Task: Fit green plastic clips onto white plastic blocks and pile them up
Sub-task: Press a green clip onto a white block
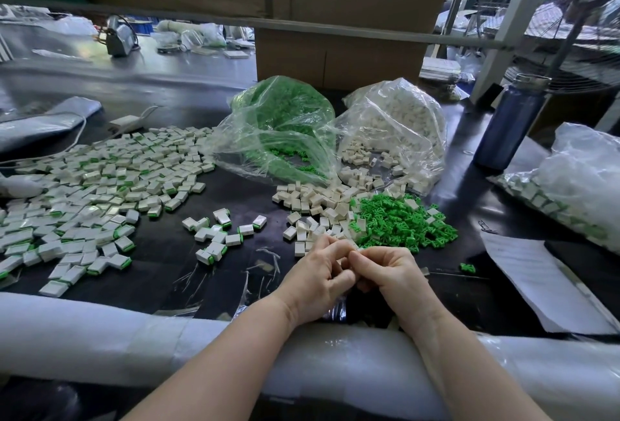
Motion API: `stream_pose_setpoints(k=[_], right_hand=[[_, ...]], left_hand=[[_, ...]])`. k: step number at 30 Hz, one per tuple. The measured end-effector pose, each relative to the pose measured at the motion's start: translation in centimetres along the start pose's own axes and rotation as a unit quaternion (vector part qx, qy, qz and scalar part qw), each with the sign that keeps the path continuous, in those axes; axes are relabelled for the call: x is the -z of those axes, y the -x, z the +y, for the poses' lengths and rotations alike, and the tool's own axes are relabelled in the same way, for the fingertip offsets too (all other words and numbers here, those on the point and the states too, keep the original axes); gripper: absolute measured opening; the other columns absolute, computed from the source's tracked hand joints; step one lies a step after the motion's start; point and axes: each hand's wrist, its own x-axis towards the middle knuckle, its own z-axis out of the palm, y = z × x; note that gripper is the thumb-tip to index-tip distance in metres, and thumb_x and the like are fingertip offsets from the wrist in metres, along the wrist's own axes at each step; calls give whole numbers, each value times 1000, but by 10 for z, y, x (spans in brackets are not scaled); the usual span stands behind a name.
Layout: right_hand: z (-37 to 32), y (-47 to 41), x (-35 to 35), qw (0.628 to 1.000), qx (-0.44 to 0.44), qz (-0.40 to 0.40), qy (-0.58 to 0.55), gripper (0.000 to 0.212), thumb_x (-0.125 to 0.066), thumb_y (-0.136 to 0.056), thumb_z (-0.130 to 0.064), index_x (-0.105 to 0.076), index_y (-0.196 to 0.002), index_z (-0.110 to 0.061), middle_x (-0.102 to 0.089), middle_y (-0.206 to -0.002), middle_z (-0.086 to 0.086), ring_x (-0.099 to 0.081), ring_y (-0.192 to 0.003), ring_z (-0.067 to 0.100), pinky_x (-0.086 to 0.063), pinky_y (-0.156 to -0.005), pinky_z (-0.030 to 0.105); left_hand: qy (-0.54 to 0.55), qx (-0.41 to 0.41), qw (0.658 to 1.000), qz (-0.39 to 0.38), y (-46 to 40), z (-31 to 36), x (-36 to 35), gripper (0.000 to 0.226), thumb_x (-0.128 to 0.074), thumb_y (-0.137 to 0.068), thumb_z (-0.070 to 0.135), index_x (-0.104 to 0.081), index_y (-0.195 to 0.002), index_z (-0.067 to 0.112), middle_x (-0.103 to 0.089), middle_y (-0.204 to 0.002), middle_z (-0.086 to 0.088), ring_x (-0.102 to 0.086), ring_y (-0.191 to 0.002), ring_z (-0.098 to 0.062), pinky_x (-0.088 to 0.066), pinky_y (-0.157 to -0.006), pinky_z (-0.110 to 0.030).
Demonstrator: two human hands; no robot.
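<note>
My left hand (318, 273) and my right hand (389, 273) meet fingertip to fingertip low in the middle, fingers curled round a small white block (345, 261) that is almost hidden between them. Just beyond lie loose white blocks (315, 205) and a heap of green clips (402, 219). A few finished blocks with green clips (218, 236) lie left of my hands. A wide spread of finished pieces (100, 185) covers the table's left side. One stray green clip (467, 267) lies to the right.
Two open plastic bags stand behind: green clips (278, 125) and white blocks (396, 125). A blue bottle (510, 121), another bag (577, 182) and a paper sheet (533, 283) lie right. White foam padding (100, 336) lines the near edge. Cardboard boxes (335, 51) stand behind.
</note>
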Motion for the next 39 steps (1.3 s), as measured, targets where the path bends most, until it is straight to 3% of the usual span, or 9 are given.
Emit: stream_pose_setpoints(k=[4,7,11,18,23,28,32,36,39], right_hand=[[-4,1,-3,1000,24,16,6,26,-62,-76,-33,-73,-79,-9,-68,-65,10,-61,-57,14,-49,-52,19],[-3,1,1,997,32,63,17,11,-66,-82,-21,-71,-84,-11,-72,-72,4,-65,-62,10,-50,-52,19],[-4,2,2,995,51,74,50,9,-68,-80,-3,-69,-76,-11,-70,-69,2,-64,-63,10,-50,-50,19],[-3,0,-1,990,50,85,98,13,-65,-84,-3,-64,-73,-11,-62,-63,2,-56,-53,4,-49,-50,20],[-3,-1,4,977,78,153,129,13,-68,-83,-13,-66,-71,-18,-63,-61,-7,-56,-57,8,-49,-56,24],[2,-4,9,955,66,239,161,19,-70,-81,-11,-64,-65,-18,-61,-61,0,-53,-58,13,-46,-59,27],[6,-7,13,936,55,289,193,20,-69,-82,-12,-62,-65,-20,-62,-65,-1,-56,-66,16,-43,-64,27],[9,-7,15,926,45,303,220,20,-69,-81,-11,-61,-65,-21,-61,-65,-4,-55,-66,14,-39,-61,24],[11,-8,16,923,26,293,249,19,-68,-81,-11,-61,-68,-22,-62,-71,-1,-57,-71,17,-39,-65,24]], left_hand=[[36,1,999,36,-1,-2,1,4,-58,-90,16,-61,-92,20,-42,-99,3,-48,-74,-6,-43,-77,-14],[39,17,997,57,-2,-4,2,10,-58,-90,19,-63,-96,12,-42,-99,5,-49,-76,-10,-47,-78,-19],[32,17,997,67,-2,-4,1,13,-58,-91,19,-63,-99,9,-41,-93,11,-45,-69,-4,-43,-70,-12],[17,10,998,63,-2,-3,1,15,-58,-91,19,-63,-97,7,-42,-93,10,-45,-66,-3,-42,-66,-12],[-5,15,987,162,0,-4,3,13,-60,-89,18,-65,-99,12,-59,-80,12,-58,-73,-8,-50,-74,-19],[16,74,938,337,-2,-10,10,25,-58,-89,9,-65,-113,13,-68,-93,-4,-65,-80,-18,-55,-79,-30],[2,142,884,446,-4,-17,21,27,-53,-91,3,-66,-113,12,-57,-110,-9,-58,-88,-17,-43,-87,-19],[-6,202,868,453,-4,-22,26,31,-51,-89,-3,-60,-119,1,-40,-125,-15,-52,-97,-21,-30,-83,-9],[-51,227,879,416,-5,-22,23,38,-53,-89,0,-52,-127,-2,-32,-131,-16,-44,-115,-29,-27,-88,-11]])
